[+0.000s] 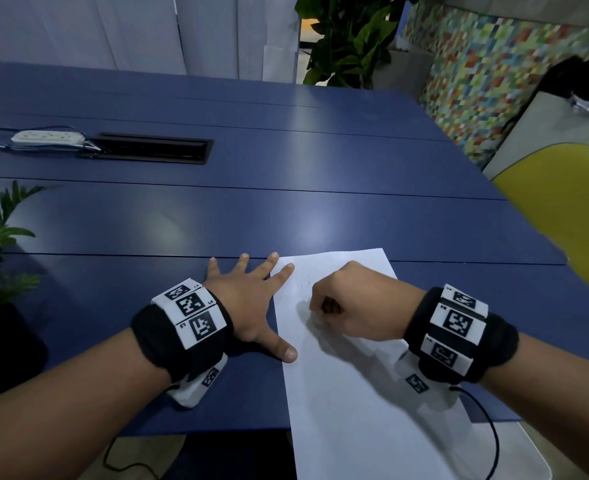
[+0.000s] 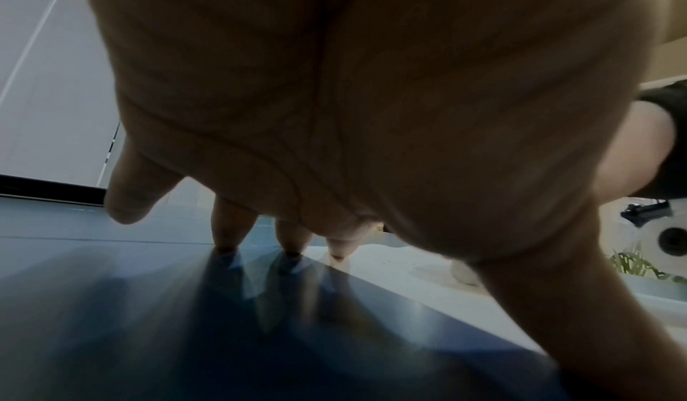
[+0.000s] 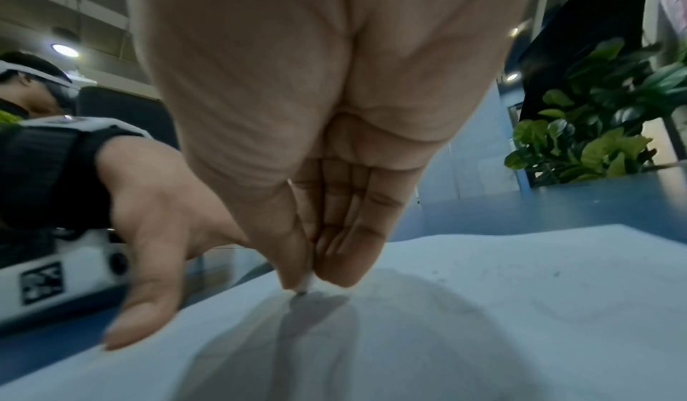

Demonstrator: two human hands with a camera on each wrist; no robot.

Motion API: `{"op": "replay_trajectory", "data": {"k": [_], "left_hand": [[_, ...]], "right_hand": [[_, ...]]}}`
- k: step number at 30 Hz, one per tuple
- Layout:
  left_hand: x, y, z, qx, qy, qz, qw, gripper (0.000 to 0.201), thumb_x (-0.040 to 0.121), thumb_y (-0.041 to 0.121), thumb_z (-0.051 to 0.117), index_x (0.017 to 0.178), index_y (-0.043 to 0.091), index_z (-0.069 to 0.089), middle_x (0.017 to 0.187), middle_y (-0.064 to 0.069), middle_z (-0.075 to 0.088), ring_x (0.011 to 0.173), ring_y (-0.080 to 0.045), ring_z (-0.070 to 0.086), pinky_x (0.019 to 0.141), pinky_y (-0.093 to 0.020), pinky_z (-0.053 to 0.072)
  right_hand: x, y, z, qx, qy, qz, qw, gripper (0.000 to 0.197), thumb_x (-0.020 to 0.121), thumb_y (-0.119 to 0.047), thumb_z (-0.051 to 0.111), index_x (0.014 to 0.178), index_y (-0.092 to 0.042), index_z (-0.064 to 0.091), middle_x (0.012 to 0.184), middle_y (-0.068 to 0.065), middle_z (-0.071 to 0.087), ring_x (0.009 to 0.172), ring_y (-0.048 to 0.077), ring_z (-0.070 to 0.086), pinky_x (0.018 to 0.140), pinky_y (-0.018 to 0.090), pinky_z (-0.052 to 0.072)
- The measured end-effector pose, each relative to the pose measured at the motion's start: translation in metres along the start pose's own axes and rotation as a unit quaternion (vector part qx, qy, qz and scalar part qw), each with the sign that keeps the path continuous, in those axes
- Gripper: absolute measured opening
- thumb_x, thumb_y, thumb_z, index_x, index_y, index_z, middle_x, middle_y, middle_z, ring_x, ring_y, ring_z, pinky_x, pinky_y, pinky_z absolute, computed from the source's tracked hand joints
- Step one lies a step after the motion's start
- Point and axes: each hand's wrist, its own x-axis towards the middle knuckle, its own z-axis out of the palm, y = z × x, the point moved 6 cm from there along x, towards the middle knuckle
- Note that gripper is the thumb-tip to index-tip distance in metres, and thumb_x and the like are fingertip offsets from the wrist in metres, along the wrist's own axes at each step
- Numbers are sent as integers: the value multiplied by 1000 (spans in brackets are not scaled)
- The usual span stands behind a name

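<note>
The right hand point(image 1: 353, 303) arches knuckles-up, thumb and fingers pinching a thin white stick with a dark tip point(image 3: 305, 286). The tip touches the white rectangular sheet of paper point(image 1: 348, 403). At its nine o'clock the left hand point(image 1: 248, 303) lies flat and spread, with thumb and forefinger pressing the sheet's edge onto the blue panelled table point(image 1: 217, 220).

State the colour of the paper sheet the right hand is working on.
The paper is white; the head view shows it best.
</note>
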Motion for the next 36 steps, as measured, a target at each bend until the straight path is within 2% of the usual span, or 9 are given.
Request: {"op": "replay_trajectory", "data": {"k": [2, 6, 10, 15, 17, 20, 25, 31, 36], "left_hand": [[0, 0, 0, 2, 0, -1, 1000, 153, 48, 104, 61, 157, 45, -29, 167, 17, -35, 159, -37, -19, 118, -79, -4], [0, 0, 1, 0, -2, -2, 1000, 153, 48, 104, 61, 156, 46, -30, 166, 17, -35, 159, -36, -19, 119, -79, -4], [1, 0, 1, 2, 2, 0, 1000, 153, 47, 105, 60, 156, 46, -30, 167, 17, -35, 160, -36, -18, 118, -79, -3], [2, 0, 1, 3, 1, 0, 1000, 154, 47, 105, 60, 157, 44, -29, 167, 16, -34, 160, -36, -17, 119, -78, -1], [2, 0, 1, 2, 4, 2, 1000, 154, 47, 105, 60, 157, 45, -28, 167, 17, -34, 160, -36, -17, 120, -78, -1], [2, -1, 1, 2, 6, 1, 1000, 153, 47, 104, 61, 157, 45, -28, 167, 17, -34, 160, -36, -17, 120, -77, -1], [2, 0, 0, 5, 1, -1, 1000, 153, 48, 104, 61, 158, 44, -28, 167, 16, -34, 160, -36, -17, 120, -78, -1], [3, -1, 1, 9, -1, 0, 1000, 155, 47, 105, 59, 157, 43, -29, 167, 15, -35, 160, -38, -17, 119, -78, -1], [4, -1, 1, 5, -2, 0, 1000, 154, 47, 105, 60, 157, 44, -29, 167, 15, -35, 159, -38, -18, 119, -78, -2]], "right_hand": [[2, 4, -1, -3, -1, 9, 1000, 16, 90, -20, 62, 99, -22, 75, 86, -10, 73, 75, 11, 57, 72, 27, 52], [7, 19, -8, -22, 25, 48, 998, 20, 88, -15, 59, 100, -20, 74, 86, -8, 73, 81, 16, 61, 76, 35, 56], [3, -3, 1, -9, -4, -6, 1000, 15, 88, -19, 61, 95, -20, 74, 84, -8, 72, 76, 15, 59, 72, 32, 53], [6, 26, -9, -29, 26, 62, 997, 16, 90, -16, 59, 96, -19, 73, 84, -7, 72, 82, 18, 62, 77, 38, 57], [4, 18, -5, -23, 27, 53, 998, 18, 89, -18, 56, 95, -21, 73, 83, -6, 72, 81, 19, 63, 76, 39, 57], [-1, -3, 8, -14, -9, 11, 1000, 19, 85, -18, 55, 93, -23, 72, 81, -7, 71, 76, 19, 62, 72, 38, 57], [2, 30, -6, -27, 28, 86, 995, 18, 90, -20, 53, 91, -21, 70, 80, -6, 70, 82, 21, 64, 74, 41, 58], [-3, 7, 5, -15, -11, 43, 999, 27, 83, -23, 48, 95, -22, 72, 82, -6, 70, 80, 21, 64, 74, 39, 57], [-1, 25, -3, -39, 29, 89, 995, 18, 89, -22, 51, 89, -18, 68, 80, -1, 68, 80, 26, 64, 73, 44, 58]]}}
